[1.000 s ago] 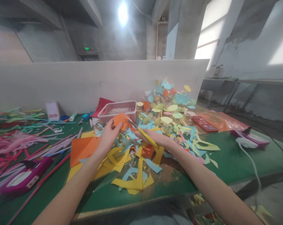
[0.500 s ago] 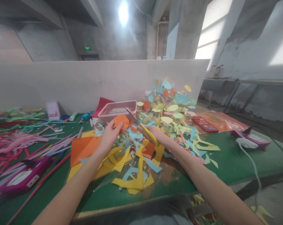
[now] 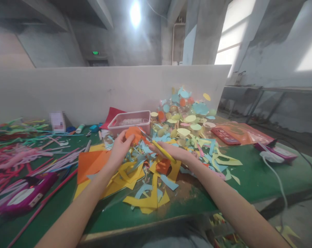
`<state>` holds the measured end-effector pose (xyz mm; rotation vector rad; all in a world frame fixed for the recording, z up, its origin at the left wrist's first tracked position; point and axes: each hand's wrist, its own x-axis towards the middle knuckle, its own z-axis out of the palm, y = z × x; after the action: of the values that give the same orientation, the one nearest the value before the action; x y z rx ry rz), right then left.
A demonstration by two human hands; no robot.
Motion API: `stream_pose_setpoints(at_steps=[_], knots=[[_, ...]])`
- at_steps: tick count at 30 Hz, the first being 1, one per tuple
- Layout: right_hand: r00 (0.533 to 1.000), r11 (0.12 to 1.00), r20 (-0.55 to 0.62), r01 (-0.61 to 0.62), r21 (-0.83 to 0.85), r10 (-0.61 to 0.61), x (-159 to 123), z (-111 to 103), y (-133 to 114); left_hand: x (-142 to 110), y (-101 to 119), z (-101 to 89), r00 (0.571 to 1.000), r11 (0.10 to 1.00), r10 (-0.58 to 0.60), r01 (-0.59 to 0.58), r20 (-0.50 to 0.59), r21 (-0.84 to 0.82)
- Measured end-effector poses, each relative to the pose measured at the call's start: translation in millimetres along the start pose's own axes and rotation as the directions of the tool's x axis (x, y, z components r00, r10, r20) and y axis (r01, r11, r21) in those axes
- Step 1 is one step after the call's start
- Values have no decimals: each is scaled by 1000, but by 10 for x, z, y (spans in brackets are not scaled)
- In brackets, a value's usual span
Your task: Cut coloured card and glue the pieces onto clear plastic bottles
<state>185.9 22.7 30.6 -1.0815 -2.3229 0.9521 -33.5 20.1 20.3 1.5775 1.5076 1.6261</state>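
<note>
My left hand (image 3: 120, 148) pinches a small orange paper piece (image 3: 134, 133) above the green table (image 3: 251, 175). My right hand (image 3: 171, 151) grips yellow-handled scissors (image 3: 159, 148), whose blades reach into the right edge of the orange piece. Both hands hover over a heap of yellow, blue and orange paper scraps (image 3: 145, 179). A larger orange sheet (image 3: 90, 163) lies just left of my left wrist.
A pink-rimmed clear plastic box (image 3: 130, 121) stands behind the hands. Behind it to the right rises a pile of cut paper circles (image 3: 186, 115). Coloured strips (image 3: 21, 151) and a purple packet (image 3: 27, 197) lie at the left, a white cable (image 3: 274, 172) at the right.
The scissor blades, raised and apart half a second ago, have come down and closed into the orange piece. My left hand has turned the piece slightly.
</note>
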Motion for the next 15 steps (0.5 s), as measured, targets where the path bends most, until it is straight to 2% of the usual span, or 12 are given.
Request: stream_pose_setpoints(at_steps=[3, 6, 12, 15], knots=[[1000, 1000, 20, 9, 12, -10, 42, 15, 50, -8, 12, -5, 998, 1000, 17, -17, 55, 11], [1000, 999, -13, 9, 36, -8, 67, 29, 81, -7, 24, -14, 997, 999, 4, -7, 80, 45], [985, 984, -56, -155, 87, 161, 58, 45, 27, 18, -8, -13, 994, 999, -27, 31, 102, -36], [983, 982, -78, -158, 103, 166, 51, 49, 7, 10, 6, 6, 994, 993, -63, 72, 93, -96]])
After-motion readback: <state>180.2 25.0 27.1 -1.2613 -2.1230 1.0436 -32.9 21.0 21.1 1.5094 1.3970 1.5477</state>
